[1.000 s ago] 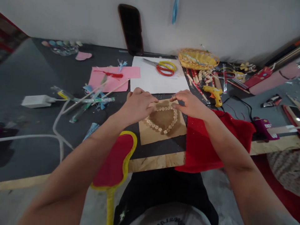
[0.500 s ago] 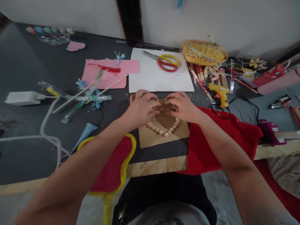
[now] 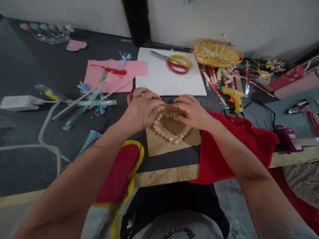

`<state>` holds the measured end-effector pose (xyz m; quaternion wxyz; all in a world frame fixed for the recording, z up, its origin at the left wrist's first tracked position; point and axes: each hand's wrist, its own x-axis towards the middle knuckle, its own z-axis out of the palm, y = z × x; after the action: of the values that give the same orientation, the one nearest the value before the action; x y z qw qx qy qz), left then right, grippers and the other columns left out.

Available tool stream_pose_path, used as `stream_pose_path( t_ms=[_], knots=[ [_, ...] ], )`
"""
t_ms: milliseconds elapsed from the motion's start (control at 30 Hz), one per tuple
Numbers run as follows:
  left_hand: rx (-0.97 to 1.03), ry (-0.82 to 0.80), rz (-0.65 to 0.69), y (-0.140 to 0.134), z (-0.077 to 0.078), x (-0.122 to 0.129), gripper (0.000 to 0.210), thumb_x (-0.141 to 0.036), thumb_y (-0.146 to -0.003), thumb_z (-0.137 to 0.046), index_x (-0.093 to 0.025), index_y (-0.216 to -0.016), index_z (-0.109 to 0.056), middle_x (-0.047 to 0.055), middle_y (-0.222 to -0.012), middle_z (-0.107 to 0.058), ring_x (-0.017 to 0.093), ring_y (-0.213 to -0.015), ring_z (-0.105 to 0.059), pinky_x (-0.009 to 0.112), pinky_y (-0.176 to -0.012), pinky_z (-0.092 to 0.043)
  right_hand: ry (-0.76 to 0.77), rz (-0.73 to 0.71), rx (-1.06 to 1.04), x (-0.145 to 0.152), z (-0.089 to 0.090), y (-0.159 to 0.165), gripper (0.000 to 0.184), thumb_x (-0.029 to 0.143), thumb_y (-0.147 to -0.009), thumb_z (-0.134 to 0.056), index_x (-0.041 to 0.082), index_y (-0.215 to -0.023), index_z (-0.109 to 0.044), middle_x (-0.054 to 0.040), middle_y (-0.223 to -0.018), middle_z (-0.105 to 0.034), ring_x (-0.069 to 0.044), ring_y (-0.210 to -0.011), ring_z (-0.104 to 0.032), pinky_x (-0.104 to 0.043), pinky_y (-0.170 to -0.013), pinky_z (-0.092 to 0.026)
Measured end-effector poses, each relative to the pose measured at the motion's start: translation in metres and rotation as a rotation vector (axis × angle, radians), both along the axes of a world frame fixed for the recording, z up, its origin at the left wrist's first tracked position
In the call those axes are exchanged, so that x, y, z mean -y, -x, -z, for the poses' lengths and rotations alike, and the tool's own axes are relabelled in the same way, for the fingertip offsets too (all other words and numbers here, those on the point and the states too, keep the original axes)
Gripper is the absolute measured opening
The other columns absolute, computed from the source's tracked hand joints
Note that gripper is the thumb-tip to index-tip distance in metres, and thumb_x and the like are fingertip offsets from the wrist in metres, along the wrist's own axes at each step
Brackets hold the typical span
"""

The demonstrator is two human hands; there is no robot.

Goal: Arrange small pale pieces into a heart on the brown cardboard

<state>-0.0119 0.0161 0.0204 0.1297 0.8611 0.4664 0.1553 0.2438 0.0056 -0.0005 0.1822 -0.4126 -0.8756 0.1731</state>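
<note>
A brown card point(image 3: 159, 147) lies on the dark table in front of me, and a heart-shaped ring of small pale flowers point(image 3: 176, 141) rests on it. My left hand point(image 3: 142, 111) grips the card's upper left edge, with its thumb near the flowers. At the upper right, my right hand point(image 3: 192, 112) has curled fingers at the card's edge and its thumb over the card. It covers part of the flower ring. Beneath my right forearm is a red cloth point(image 3: 219, 152), and a red fan-shaped piece with yellow trim point(image 3: 117, 176) lies partly under my left forearm.
Scissors point(image 3: 178, 63) lie on a white board point(image 3: 159, 84) at the back. A yellow wicker basket point(image 3: 219, 53) and a yellow glue gun point(image 3: 234, 98) are to the right. Pink paper point(image 3: 119, 88), a white adapter point(image 3: 21, 103) and a cable are at left.
My left hand has shifted left, off the flower ring. More of the ring's upper left side shows now. My right hand has moved only slightly.
</note>
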Motion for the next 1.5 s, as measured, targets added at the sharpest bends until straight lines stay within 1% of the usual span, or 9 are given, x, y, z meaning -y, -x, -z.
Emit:
stream_pose_path(
  t_ms=[200,333,433,500,633,767,967,1200,1500],
  knots=[
    [-0.007,-0.003,0.076,-0.002,0.009,-0.001,0.036,-0.035,-0.098,-0.047,-0.024,-0.115,-0.076,0.009,-0.128,-0.066,0.033,-0.134,-0.042,0.053,-0.112,-0.035,-0.004,-0.004,0.010,0.001,0.003,0.001,0.033,0.043,-0.088,-0.073,0.023,-0.114,-0.071,-0.0105,-0.144,-0.061,-0.036,-0.146,-0.041,-0.059,-0.118,-0.035],
    [-0.043,-0.018,0.138,0.001,0.007,-0.001,0.044,-0.053,-0.102,-0.047,-0.023,-0.120,-0.073,0.010,-0.132,-0.065,0.033,-0.142,-0.036,0.054,-0.117,-0.029,-0.007,0.022,0.059,0.005,0.001,0.010,0.025,0.039,-0.087,-0.073,0.023,-0.107,-0.072,-0.0100,-0.144,-0.061,-0.037,-0.147,-0.039,-0.059,-0.118,-0.034],
    [-0.071,-0.028,0.157,0.003,0.005,0.000,0.058,-0.070,-0.096,-0.050,-0.022,-0.120,-0.073,0.011,-0.138,-0.061,0.036,-0.146,-0.033,0.055,-0.120,-0.025,-0.001,0.056,0.089,0.008,-0.001,0.016,0.024,0.036,-0.088,-0.073,0.025,-0.109,-0.073,-0.0089,-0.143,-0.061,-0.036,-0.147,-0.038,-0.060,-0.116,-0.033],
    [-0.085,-0.036,0.162,0.004,0.004,0.001,0.060,-0.073,-0.095,-0.049,-0.024,-0.119,-0.074,0.011,-0.141,-0.059,0.036,-0.147,-0.032,0.055,-0.119,-0.025,0.000,0.065,0.098,0.008,-0.001,0.019,0.023,0.035,-0.089,-0.072,0.026,-0.110,-0.073,-0.0079,-0.142,-0.062,-0.036,-0.146,-0.039,-0.060,-0.116,-0.032],
    [-0.076,-0.052,0.158,0.004,0.007,0.000,0.051,-0.061,-0.104,-0.037,-0.029,-0.116,-0.075,0.007,-0.139,-0.059,0.032,-0.148,-0.031,0.054,-0.120,-0.021,0.000,0.076,0.107,0.008,-0.002,0.022,0.019,0.035,-0.089,-0.070,0.025,-0.105,-0.074,-0.0071,-0.139,-0.064,-0.036,-0.143,-0.040,-0.060,-0.114,-0.032],
    [-0.104,-0.036,0.159,0.004,0.009,-0.001,0.050,-0.050,-0.107,-0.031,-0.027,-0.112,-0.076,0.008,-0.139,-0.060,0.032,-0.148,-0.031,0.055,-0.119,-0.022,0.003,0.074,0.117,0.009,-0.002,0.022,0.015,0.034,-0.090,-0.069,0.025,-0.101,-0.074,-0.0069,-0.140,-0.063,-0.037,-0.144,-0.039,-0.059,-0.114,-0.032],
    [-0.139,-0.010,0.160,0.003,0.007,-0.001,0.047,-0.045,-0.107,-0.035,-0.022,-0.114,-0.075,0.011,-0.140,-0.060,0.036,-0.148,-0.032,0.060,-0.119,-0.022,0.001,0.069,0.103,0.008,0.001,0.021,0.016,0.033,-0.090,-0.069,0.024,-0.101,-0.074,-0.0078,-0.139,-0.064,-0.036,-0.143,-0.039,-0.058,-0.116,-0.032],
    [-0.130,-0.027,0.155,0.002,0.007,0.000,0.045,-0.044,-0.106,-0.037,-0.022,-0.113,-0.076,0.012,-0.140,-0.060,0.037,-0.148,-0.033,0.062,-0.119,-0.022,0.003,0.075,0.108,0.009,0.000,0.020,0.017,0.033,-0.088,-0.070,0.025,-0.103,-0.074,-0.0064,-0.139,-0.064,-0.036,-0.142,-0.040,-0.059,-0.114,-0.032],
    [-0.095,-0.019,0.146,0.002,0.011,0.000,0.042,-0.044,-0.106,-0.039,-0.023,-0.107,-0.076,0.009,-0.140,-0.060,0.035,-0.150,-0.031,0.057,-0.121,-0.023,0.013,0.093,0.108,0.009,-0.003,0.015,0.021,0.035,-0.088,-0.070,0.027,-0.107,-0.073,-0.0061,-0.141,-0.063,-0.036,-0.141,-0.040,-0.059,-0.113,-0.031]
  ],
)
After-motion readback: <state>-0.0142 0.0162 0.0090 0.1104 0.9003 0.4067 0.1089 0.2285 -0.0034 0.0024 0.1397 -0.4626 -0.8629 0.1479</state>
